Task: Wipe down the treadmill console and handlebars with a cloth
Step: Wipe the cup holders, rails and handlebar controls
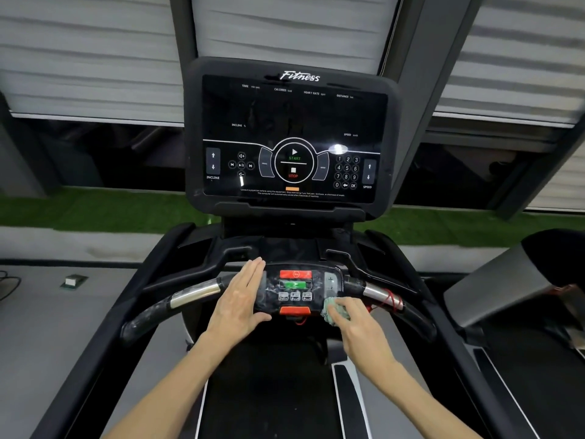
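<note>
1. The cloth [330, 310], pale green and crumpled, sits bunched under the fingers of the right hand [357, 324], at the panel's [296, 289] right edge.
2. It is a wad with no clear long axis. The handlebar [193, 294] under both hands runs side to side.
3. The right fingers curl over the cloth, gripping it. The left hand [240, 299] lies flat with straight fingers on the panel's left end.

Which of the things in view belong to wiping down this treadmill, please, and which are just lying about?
Belong to the job: cloth, held by the right hand against the handlebar control panel; left hand resting on that panel; console screen; handlebars.

Just lying about: small box on the floor, left; dark cable, far left; neighbouring treadmill, right.
</note>
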Demonstrator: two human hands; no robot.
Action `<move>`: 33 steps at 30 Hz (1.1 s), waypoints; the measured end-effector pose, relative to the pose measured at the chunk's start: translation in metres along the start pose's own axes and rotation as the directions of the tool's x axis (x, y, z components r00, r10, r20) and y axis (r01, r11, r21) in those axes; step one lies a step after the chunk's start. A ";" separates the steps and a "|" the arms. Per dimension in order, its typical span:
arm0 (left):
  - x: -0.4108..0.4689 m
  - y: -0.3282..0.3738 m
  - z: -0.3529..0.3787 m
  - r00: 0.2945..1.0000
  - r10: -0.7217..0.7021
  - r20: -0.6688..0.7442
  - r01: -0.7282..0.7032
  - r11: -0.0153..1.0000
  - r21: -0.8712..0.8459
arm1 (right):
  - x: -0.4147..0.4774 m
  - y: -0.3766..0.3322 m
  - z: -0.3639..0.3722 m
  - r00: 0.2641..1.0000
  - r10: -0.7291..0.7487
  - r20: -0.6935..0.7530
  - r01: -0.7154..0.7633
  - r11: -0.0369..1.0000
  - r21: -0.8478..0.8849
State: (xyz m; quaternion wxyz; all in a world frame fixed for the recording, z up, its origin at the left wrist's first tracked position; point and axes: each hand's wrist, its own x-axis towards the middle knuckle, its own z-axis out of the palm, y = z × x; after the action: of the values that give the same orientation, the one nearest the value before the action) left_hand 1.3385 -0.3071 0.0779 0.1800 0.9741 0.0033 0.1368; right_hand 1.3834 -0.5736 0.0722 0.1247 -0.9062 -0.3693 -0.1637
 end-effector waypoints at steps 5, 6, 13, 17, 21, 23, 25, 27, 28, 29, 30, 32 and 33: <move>0.001 0.002 0.000 1.000 -0.018 -0.016 0.017 1.000 -0.021 | 0.032 0.008 -0.013 0.999 0.032 -0.023 -0.031 0.999 0.011; 0.001 0.002 0.000 1.000 -0.017 -0.016 0.016 1.000 -0.022 | 0.044 0.011 -0.014 0.998 0.034 -0.045 -0.033 0.999 0.016; 0.001 0.000 0.003 1.000 -0.001 -0.029 0.000 1.000 -0.017 | 0.038 0.017 -0.002 0.996 -0.008 -0.094 0.013 0.999 0.044; 0.002 -0.002 0.005 0.999 -0.002 -0.032 0.001 1.000 -0.015 | 0.003 0.011 0.001 0.995 -0.096 -0.017 0.097 0.994 0.054; 0.002 -0.002 0.005 1.000 0.002 -0.028 -0.002 1.000 -0.001 | 0.027 0.020 0.002 0.997 0.013 -0.079 -0.004 0.994 0.112; 0.002 -0.002 0.004 1.000 0.003 -0.031 -0.002 1.000 0.001 | 0.048 0.023 0.001 0.989 0.069 -0.129 -0.047 0.985 0.167; 0.002 -0.002 0.004 1.000 0.002 -0.029 -0.002 1.000 -0.003 | 0.068 0.023 -0.001 0.983 0.123 -0.140 -0.094 0.976 0.197; 0.002 -0.002 0.005 0.999 -0.001 -0.032 0.000 1.000 -0.007 | 0.079 0.024 -0.003 0.971 0.188 -0.147 -0.150 0.960 0.234; 0.002 -0.002 0.005 0.999 -0.001 -0.035 0.000 1.000 -0.007 | 0.081 0.026 -0.003 0.970 0.194 -0.144 -0.155 0.958 0.242; 0.002 -0.002 0.004 0.999 0.000 -0.033 -0.001 1.000 -0.010 | 0.080 0.026 -0.006 0.974 0.176 -0.145 -0.137 0.960 0.246; 0.002 -0.002 0.004 0.999 0.003 -0.035 -0.003 1.000 -0.014 | 0.076 0.026 -0.008 0.977 0.153 -0.147 -0.113 0.962 0.248; 0.002 -0.002 0.004 0.999 0.005 -0.040 -0.006 1.000 -0.021 | 0.062 0.027 -0.009 0.978 0.071 -0.197 -0.022 0.970 0.242; 0.002 -0.002 0.004 0.999 0.005 -0.039 -0.006 1.000 -0.026 | 0.054 0.028 -0.006 0.976 0.025 -0.216 0.027 0.972 0.232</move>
State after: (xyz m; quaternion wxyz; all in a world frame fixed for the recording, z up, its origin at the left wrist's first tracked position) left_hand 1.3412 -0.3064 0.0741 0.1920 0.9689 0.0024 0.1564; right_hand 1.4383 -0.5616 0.0958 0.2699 -0.8617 -0.3706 -0.2173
